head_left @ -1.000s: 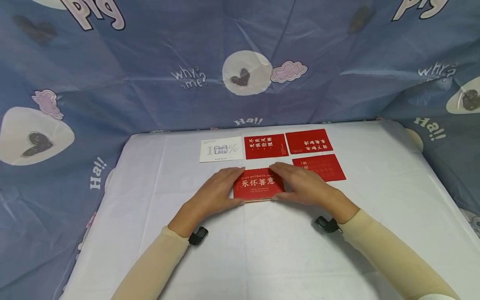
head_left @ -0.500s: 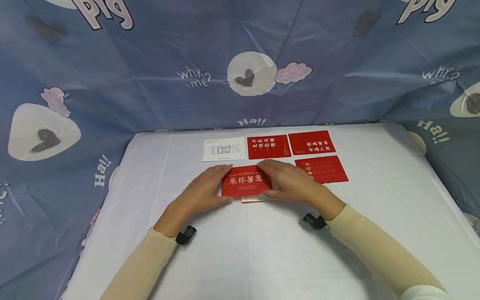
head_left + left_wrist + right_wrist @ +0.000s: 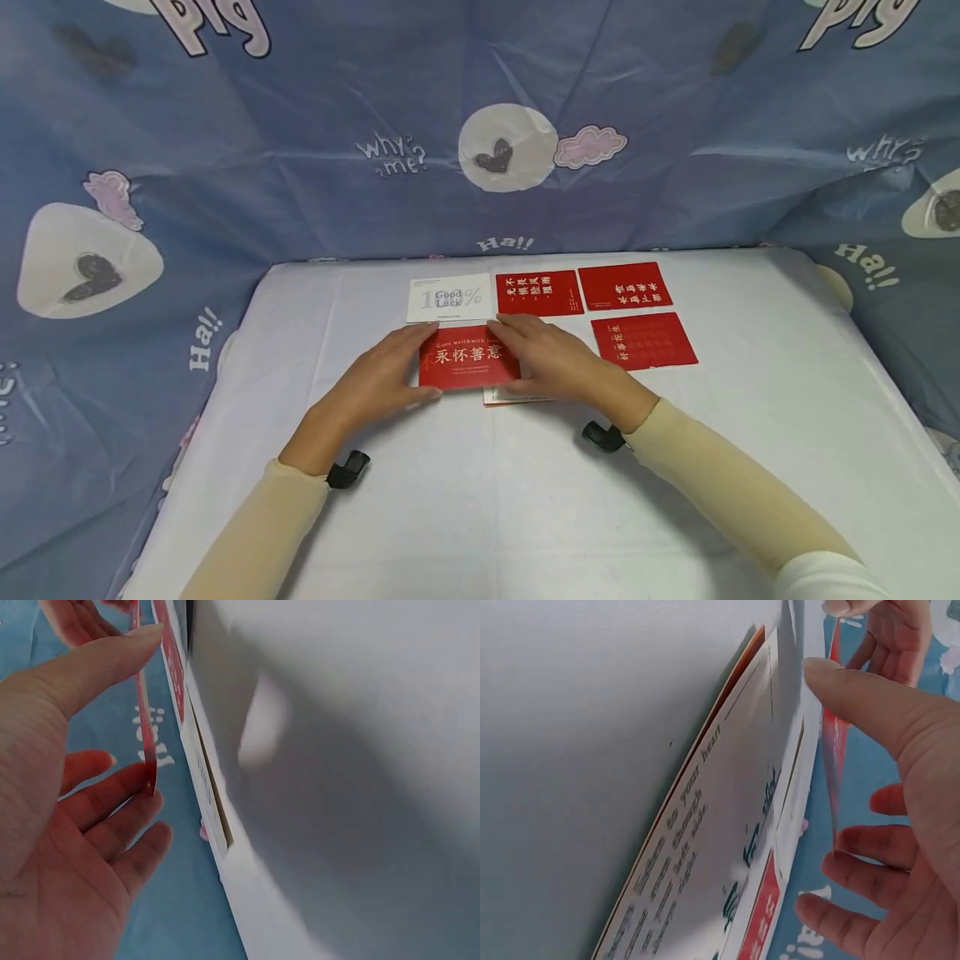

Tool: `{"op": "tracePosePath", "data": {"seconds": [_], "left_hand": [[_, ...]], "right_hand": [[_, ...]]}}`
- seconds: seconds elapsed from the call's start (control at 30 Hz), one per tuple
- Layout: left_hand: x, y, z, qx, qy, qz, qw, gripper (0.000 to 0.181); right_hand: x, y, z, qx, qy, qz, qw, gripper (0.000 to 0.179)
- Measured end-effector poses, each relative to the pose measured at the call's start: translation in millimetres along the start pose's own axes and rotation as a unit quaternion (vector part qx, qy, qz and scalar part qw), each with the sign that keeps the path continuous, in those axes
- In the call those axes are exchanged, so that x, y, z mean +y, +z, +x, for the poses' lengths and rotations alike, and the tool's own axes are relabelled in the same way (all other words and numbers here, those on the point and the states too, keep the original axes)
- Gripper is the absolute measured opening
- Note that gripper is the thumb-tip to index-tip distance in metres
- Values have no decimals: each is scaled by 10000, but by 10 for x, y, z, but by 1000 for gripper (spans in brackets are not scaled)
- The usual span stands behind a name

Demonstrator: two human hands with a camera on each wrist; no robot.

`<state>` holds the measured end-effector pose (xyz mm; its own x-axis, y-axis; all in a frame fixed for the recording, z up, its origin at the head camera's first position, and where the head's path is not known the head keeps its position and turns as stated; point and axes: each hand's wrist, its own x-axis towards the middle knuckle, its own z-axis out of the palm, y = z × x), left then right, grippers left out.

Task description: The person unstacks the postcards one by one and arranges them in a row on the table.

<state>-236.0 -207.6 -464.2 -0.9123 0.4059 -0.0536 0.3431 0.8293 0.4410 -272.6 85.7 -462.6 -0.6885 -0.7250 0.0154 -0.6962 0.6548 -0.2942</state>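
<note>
A red card with white lettering point(image 3: 468, 360) is held level above the table by both hands. My left hand point(image 3: 375, 372) pinches its left end between thumb and fingertips. At the right end, my right hand point(image 3: 558, 358) grips it the same way. Seen edge-on in the left wrist view, the card point(image 3: 148, 735) hangs clear of the tabletop. Below the right hand lies a small stack of cards with a white printed card point(image 3: 712, 817) on top, partly covered by that hand in the head view.
Behind the hands lie a white "Good Luck" card point(image 3: 450, 297) and two red cards, one in the middle point(image 3: 564, 294) and one at right point(image 3: 600, 287). Another red card point(image 3: 648, 342) lies in front of these. A patterned blue cloth point(image 3: 337, 200) hangs behind the white table point(image 3: 480, 508).
Both hands have lifted the red card off the stack and carried it left, uncovering the white card under it. The front red card on the right is now fully in view.
</note>
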Motion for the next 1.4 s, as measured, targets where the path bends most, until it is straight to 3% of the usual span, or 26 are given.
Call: {"op": "tracePosePath", "data": {"seconds": [0.47, 0.7, 1.4], "left_hand": [[-286, -69, -106, -120, -254, -103, 9996, 100], [-405, -122, -114, -237, -409, -207, 9987, 99], [-555, -119, -43, -419, -556, -479, 9964, 99]], "right_hand": [[-196, 111, 295, -44, -147, -105, 9998, 91], [-272, 196, 428, -74, -36, -167, 9998, 91], [-268, 359, 550, -330, 230, -103, 9991, 88]]}}
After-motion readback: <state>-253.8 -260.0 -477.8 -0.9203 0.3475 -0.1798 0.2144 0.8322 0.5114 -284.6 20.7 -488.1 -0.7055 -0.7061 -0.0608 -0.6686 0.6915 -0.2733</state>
